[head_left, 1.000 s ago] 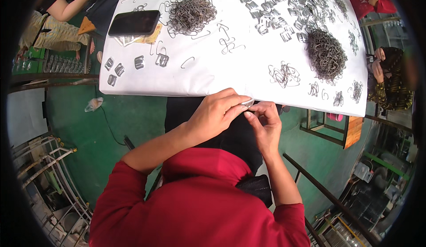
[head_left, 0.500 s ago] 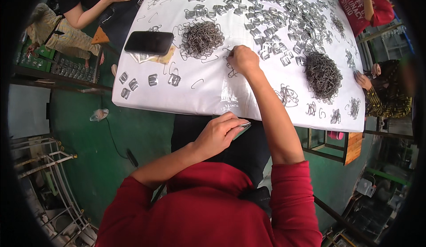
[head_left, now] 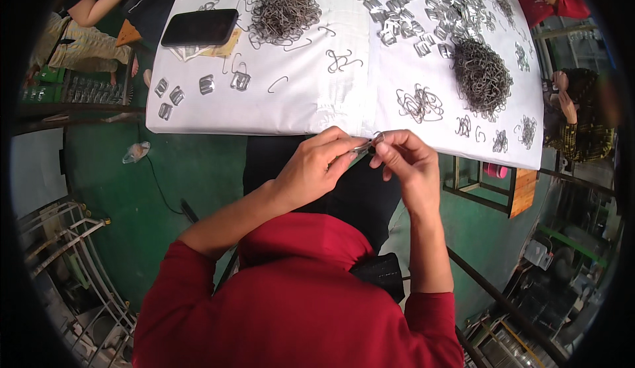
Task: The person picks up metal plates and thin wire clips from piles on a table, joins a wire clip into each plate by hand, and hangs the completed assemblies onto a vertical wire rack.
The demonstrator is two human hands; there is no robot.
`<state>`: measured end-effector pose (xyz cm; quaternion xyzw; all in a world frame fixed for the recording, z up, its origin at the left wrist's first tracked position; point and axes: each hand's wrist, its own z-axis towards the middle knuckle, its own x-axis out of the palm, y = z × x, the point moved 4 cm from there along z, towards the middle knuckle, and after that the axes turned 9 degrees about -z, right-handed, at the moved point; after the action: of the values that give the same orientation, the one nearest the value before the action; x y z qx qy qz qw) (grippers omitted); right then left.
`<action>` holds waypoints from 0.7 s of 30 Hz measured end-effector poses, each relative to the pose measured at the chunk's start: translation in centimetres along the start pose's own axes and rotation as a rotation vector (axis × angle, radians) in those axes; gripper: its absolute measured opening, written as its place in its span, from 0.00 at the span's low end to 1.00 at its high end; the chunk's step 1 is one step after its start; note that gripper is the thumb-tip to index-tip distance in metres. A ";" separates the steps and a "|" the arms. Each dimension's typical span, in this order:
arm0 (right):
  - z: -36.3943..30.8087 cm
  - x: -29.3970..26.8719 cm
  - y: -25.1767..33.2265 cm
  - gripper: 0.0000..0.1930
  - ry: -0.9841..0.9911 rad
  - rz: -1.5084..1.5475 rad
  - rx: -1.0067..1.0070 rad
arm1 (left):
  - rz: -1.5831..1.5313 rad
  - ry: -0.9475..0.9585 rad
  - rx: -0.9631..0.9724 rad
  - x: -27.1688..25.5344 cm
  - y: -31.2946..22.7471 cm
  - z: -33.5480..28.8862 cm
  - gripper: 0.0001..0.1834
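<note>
Just off the near edge of the white-covered table [head_left: 284, 111], my left hand [head_left: 316, 164] pinches a small shiny metal buckle [head_left: 360, 148] between thumb and fingers. My right hand [head_left: 411, 163] meets it from the right, thumb and forefinger closed on a thin bent wire hook [head_left: 378, 137]. The hook's end is at the buckle; whether it is threaded through I cannot tell. Beyond my hands lies a loose group of wire hooks [head_left: 344, 60]. Finished-looking buckles with wire, such as one buckle [head_left: 241, 80], lie to the left.
A heap of wire hooks [head_left: 286, 15] sits beside a black phone [head_left: 200, 27]. Another heap [head_left: 483, 77] stands at right, with smaller hook clusters [head_left: 421, 103] near it. Many metal buckles [head_left: 403, 11] spread across the far side. Other people sit around the table; a wooden stool [head_left: 522, 193] stands at right.
My right hand has come back from the hooks on the table to my left hand, bringing a wire hook. The view has shifted, so the table sits higher in it.
</note>
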<state>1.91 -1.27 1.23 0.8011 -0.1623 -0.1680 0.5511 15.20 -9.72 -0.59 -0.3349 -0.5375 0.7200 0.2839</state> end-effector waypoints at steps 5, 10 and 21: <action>-0.4 0.2 -2.1 0.03 -0.146 0.000 -0.155 | 0.004 -0.004 -0.014 0.3 -0.5 0.5 0.15; -0.3 0.5 -2.3 0.03 -0.210 0.009 -0.225 | -0.030 -0.003 0.092 0.9 0.0 0.6 0.15; -1.8 -0.8 -2.0 0.04 -0.283 -0.078 -0.346 | 0.657 -0.115 0.256 1.9 7.1 17.8 0.14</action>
<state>2.12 1.30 -0.01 0.6686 -0.1757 -0.3252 0.6453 -0.32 -20.45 -4.29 -0.4106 -0.3218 0.8519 0.0464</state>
